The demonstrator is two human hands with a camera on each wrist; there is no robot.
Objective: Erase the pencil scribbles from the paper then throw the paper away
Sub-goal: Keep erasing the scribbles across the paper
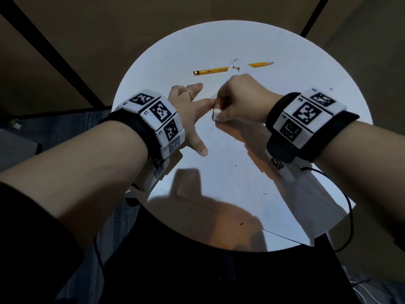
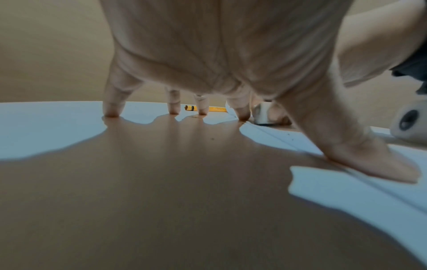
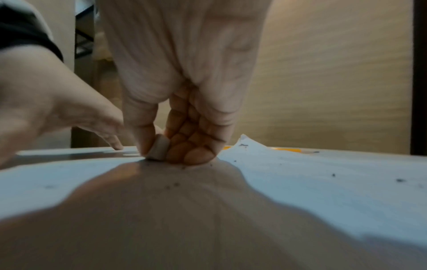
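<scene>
- On the round white table [image 1: 328, 69], near its middle, the paper [image 1: 230, 154] is lain flat, pinned by the spread, straight fingers of the left hand [image 1: 190, 106].
- Short, light strokes are judged best, so the pinned sheet is not creased.
- A white eraser [image 3: 159, 148] is pinched in the curled right hand [image 1: 238, 99] and pressed onto the sheet.
- A yellow pencil [image 1: 210, 71] is seen by the far edge.

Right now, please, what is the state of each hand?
Left hand: open, fingers spread, pressing down on the paper.
Right hand: closed, pinching a white eraser against the paper.
</scene>
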